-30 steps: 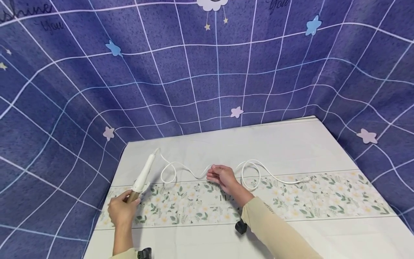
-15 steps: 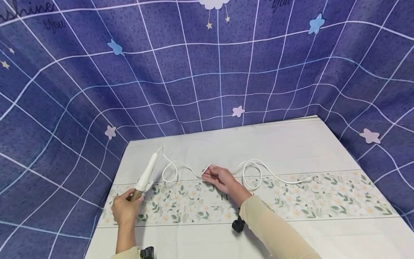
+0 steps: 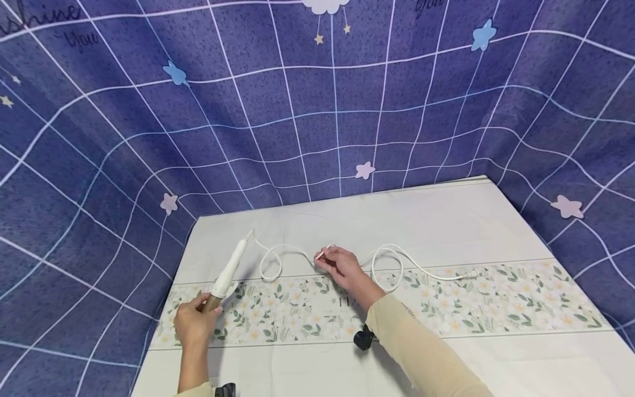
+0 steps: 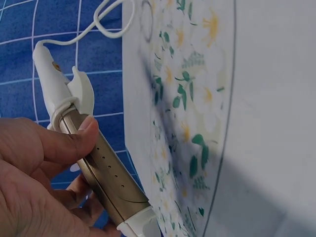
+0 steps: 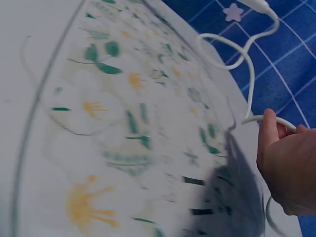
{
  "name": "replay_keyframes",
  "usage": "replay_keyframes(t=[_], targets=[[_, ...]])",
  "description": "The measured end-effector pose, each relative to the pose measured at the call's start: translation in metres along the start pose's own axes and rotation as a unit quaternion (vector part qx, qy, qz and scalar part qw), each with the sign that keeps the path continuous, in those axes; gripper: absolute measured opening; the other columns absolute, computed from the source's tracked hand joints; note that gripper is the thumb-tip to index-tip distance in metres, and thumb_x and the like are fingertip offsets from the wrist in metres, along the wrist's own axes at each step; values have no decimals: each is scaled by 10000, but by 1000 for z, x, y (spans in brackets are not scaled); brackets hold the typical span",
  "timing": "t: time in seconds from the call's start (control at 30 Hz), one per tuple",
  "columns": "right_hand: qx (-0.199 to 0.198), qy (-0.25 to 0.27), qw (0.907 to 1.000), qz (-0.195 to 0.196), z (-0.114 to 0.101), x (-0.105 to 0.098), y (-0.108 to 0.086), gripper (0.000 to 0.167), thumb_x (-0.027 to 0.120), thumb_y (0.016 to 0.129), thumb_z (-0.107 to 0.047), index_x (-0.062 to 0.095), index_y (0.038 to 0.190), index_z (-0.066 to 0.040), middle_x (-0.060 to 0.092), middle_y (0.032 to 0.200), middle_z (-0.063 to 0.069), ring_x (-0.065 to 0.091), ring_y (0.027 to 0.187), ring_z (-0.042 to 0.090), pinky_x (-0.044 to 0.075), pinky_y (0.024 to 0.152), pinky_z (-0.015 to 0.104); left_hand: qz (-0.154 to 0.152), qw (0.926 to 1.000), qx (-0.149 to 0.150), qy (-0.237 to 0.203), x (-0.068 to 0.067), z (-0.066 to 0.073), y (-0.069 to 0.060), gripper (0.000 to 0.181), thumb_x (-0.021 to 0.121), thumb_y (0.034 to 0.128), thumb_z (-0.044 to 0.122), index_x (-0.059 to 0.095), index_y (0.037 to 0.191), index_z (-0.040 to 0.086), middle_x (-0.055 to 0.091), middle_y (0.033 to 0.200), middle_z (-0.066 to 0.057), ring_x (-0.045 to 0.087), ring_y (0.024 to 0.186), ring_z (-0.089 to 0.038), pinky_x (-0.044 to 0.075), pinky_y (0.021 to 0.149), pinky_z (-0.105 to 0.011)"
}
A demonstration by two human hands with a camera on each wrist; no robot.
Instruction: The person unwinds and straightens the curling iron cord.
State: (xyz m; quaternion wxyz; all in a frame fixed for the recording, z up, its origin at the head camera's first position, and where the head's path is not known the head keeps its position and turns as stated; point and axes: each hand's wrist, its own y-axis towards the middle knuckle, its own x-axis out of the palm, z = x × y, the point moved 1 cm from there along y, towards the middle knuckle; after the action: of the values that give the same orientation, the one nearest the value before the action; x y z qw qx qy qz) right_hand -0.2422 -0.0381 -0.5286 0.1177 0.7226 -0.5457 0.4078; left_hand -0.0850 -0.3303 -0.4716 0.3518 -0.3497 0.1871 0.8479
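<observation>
In the head view my left hand (image 3: 193, 325) holds a white and gold curling iron (image 3: 230, 270) at the left, its white handle pointing up and away. Close up in the left wrist view, thumb and fingers grip the gold barrel (image 4: 108, 168), below the white clamp lever (image 4: 81, 91). A white cord (image 5: 251, 79) leaves the handle's end, makes a small loop and runs to my right hand (image 3: 343, 268). That hand pinches the cord between thumb and fingers near the middle of the table. Part of the cord is hidden behind the hand.
Beyond the right hand the cord forms another loop, then ends in a plug (image 3: 471, 273) at the right. The white table (image 3: 307, 223) carries a printed floral band. A blue curtain (image 3: 278, 143) with a grid and stars encloses the back and sides.
The right hand has taken hold of the cord, first reaching left and then drawing slightly back and up. The left loop and the curling iron's handle end have shifted a little to the right.
</observation>
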Motion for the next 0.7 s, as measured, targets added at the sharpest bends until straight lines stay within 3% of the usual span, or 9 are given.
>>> replay_keyframes(t=[0.3,0.5,0.7], targets=[[-686,785,9928,588,-43,-2,9,83,463,976,40,514,1030,78,562,1101,246,501,1222,407,479,952,378,-108,9991,-151,371,-4,-12,-1,482,753,748,-1,626,1213,7,531,1049,-251,536,953,-456,394,801,-581],[-913,1261,9863,550,-68,-11,9,68,452,980,36,496,1014,75,593,1024,224,511,1214,386,477,957,385,-76,9980,-278,561,-6,-20,3,508,755,715,21,637,1209,34,551,1044,-243,539,938,-435,400,770,-571],[-1148,1375,9828,446,-86,-20,7,83,435,987,30,504,988,76,619,973,212,481,1240,398,459,979,399,-54,9969,-486,610,-5,-26,9,504,735,731,8,625,1222,29,568,1061,-250,518,959,-443,350,814,-655]])
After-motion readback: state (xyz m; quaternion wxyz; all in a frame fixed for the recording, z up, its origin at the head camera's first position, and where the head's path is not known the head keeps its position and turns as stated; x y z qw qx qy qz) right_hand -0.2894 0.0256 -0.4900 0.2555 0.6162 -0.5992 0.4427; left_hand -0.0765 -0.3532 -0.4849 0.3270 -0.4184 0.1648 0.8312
